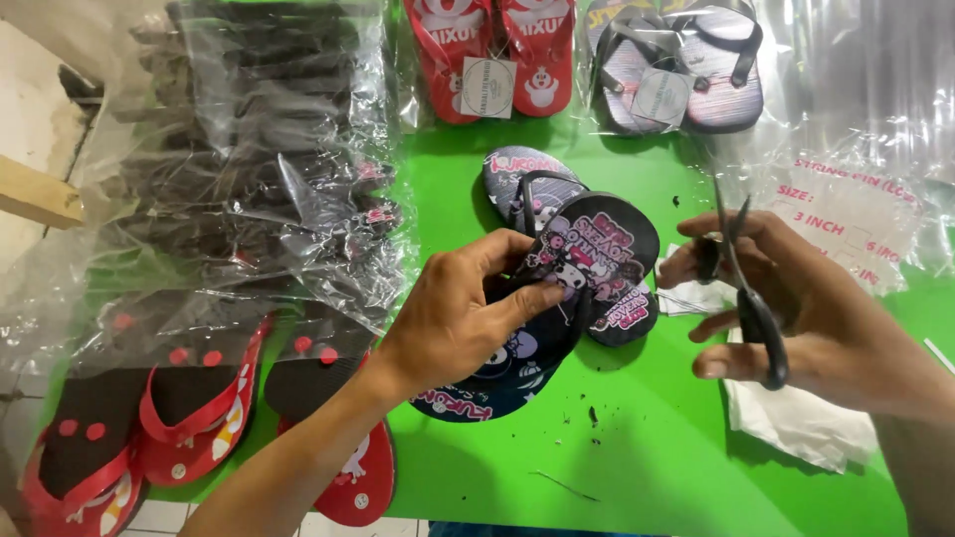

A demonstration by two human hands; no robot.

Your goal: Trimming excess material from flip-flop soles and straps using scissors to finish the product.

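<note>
My left hand (453,318) grips a dark flip-flop (597,244) with a pink cartoon print, holding it tilted up above the green table (637,457). More dark printed flip-flops lie under and behind it: one (522,179) farther back, another (497,383) below my palm. My right hand (806,318) holds black scissors (751,298) with blades pointing up, just right of the held flip-flop.
A stack of black flip-flops in clear plastic (259,149) fills the left. Red-strapped flip-flops (189,418) lie at lower left. Bagged pairs, red (492,55) and grey (686,65), rest at the back. White paper (796,418) and plastic bags (856,219) lie on the right.
</note>
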